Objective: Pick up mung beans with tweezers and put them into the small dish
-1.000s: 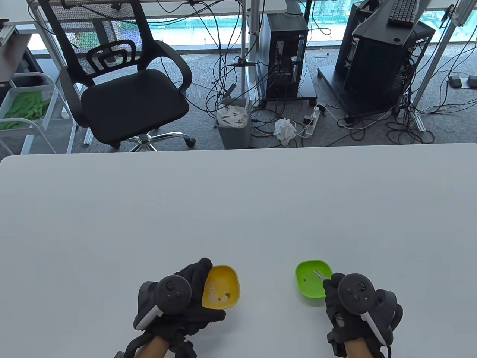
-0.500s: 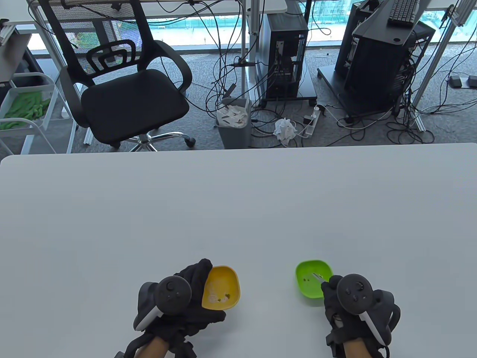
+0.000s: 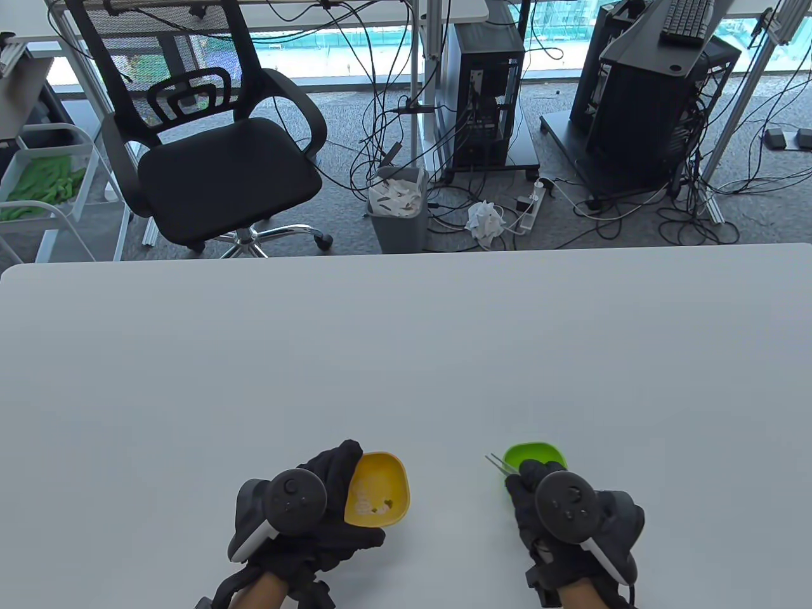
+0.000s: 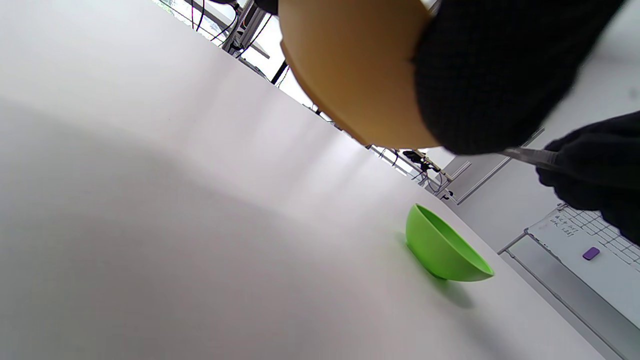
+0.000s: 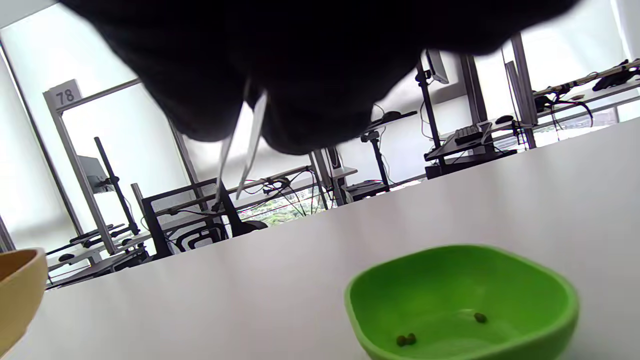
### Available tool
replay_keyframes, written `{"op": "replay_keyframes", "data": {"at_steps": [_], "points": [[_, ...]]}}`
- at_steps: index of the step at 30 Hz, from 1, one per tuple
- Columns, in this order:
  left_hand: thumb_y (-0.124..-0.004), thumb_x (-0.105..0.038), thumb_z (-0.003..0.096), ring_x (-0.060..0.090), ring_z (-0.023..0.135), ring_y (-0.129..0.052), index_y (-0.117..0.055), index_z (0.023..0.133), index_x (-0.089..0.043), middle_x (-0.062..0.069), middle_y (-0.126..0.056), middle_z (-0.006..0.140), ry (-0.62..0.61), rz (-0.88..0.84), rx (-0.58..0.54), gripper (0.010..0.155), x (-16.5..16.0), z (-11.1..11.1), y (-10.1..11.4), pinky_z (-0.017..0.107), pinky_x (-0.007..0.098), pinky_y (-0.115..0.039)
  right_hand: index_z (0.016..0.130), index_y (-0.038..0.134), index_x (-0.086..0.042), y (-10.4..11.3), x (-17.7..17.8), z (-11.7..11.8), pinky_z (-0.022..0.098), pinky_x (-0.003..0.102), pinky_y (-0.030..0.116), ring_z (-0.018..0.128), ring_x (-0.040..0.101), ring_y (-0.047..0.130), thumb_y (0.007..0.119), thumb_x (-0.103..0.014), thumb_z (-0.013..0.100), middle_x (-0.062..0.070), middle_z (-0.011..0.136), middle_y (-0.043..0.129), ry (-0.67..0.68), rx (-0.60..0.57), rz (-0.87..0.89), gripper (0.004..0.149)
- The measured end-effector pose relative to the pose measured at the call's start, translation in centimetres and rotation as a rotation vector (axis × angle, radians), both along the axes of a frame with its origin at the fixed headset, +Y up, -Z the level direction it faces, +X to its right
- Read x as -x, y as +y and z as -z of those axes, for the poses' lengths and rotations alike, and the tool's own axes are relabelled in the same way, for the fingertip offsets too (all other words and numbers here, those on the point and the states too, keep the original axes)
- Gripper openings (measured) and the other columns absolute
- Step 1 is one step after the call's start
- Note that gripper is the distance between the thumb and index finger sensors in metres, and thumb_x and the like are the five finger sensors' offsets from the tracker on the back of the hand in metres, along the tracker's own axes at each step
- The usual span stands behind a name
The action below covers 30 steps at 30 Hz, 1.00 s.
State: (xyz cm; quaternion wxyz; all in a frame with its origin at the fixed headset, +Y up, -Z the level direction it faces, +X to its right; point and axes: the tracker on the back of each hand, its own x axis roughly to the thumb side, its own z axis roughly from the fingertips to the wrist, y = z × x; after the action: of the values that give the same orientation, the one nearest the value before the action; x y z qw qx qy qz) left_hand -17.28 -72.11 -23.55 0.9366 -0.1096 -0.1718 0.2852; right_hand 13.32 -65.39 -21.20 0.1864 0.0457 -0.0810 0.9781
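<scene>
My left hand [image 3: 317,501] grips the yellow dish [image 3: 380,485] by its left rim and holds it tilted; a few mung beans [image 3: 384,505] lie in it. Its underside fills the top of the left wrist view [image 4: 350,65]. My right hand [image 3: 526,476] pinches the metal tweezers [image 3: 500,464], which point up-left over the left rim of the green dish [image 3: 539,453]. In the right wrist view the tweezers [image 5: 242,145] have their tips apart with nothing between them, and the green dish [image 5: 500,270] holds three beans [image 5: 406,339].
The white table [image 3: 406,355] stretches far behind both dishes. Beyond its far edge stand an office chair [image 3: 216,146], a bin [image 3: 398,209] and computer towers with cables on the floor.
My right hand has moved left and drawn the tweezers out of the green dish; their tips now stand past its left rim. The left hand and yellow dish have not moved.
</scene>
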Motion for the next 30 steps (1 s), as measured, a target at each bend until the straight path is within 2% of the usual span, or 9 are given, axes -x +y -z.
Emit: {"op": "replay_keyframes", "data": {"at_steps": [3,6,10,30], "points": [[-0.098,-0.059,0.0339,0.045,0.113,-0.037,-0.020,0.114,-0.017,0.010,-0.033,0.119,0.000,0.002,0.002,0.120,0.0,0.0,0.0,0.078,0.068,-0.027,0.072,0.094,-0.005,0.9,4.1,-0.5,0.016,0.028,0.086,0.025,0.008,0.091,0.089,-0.033,0.046,0.016,0.054,0.096,0.142,-0.064,-0.022,0.039],[-0.098,-0.059,0.0340,0.045,0.113,-0.037,-0.020,0.115,-0.017,0.011,-0.033,0.119,0.001,0.003,0.000,0.120,0.0,0.0,0.0,0.078,0.068,-0.027,0.072,0.094,-0.005,0.6,8.2,-0.9,0.017,0.028,0.086,0.025,0.008,0.091,0.089,-0.033,0.046,0.015,0.054,0.096,0.270,-0.041,-0.123,0.039],[-0.098,-0.059,0.0336,0.045,0.113,-0.037,-0.020,0.114,-0.017,0.011,-0.033,0.119,0.002,0.002,-0.003,0.120,0.0,0.0,0.0,0.078,0.068,-0.027,0.071,0.095,-0.005,-0.4,10.9,-0.9,0.017,0.029,0.086,0.025,0.008,0.092,0.090,-0.033,0.045,0.016,0.054,0.096,0.357,0.005,-0.208,0.038],[-0.098,-0.059,0.0333,0.045,0.113,-0.037,-0.020,0.115,-0.017,0.011,-0.032,0.119,-0.010,0.015,0.003,0.120,-0.1,0.0,0.0,0.078,0.068,-0.028,0.069,0.098,-0.007,-0.9,12.4,-0.9,0.017,0.029,0.086,0.025,0.009,0.092,0.091,-0.033,0.045,0.015,0.054,0.097,0.383,0.046,-0.310,0.036]]}}
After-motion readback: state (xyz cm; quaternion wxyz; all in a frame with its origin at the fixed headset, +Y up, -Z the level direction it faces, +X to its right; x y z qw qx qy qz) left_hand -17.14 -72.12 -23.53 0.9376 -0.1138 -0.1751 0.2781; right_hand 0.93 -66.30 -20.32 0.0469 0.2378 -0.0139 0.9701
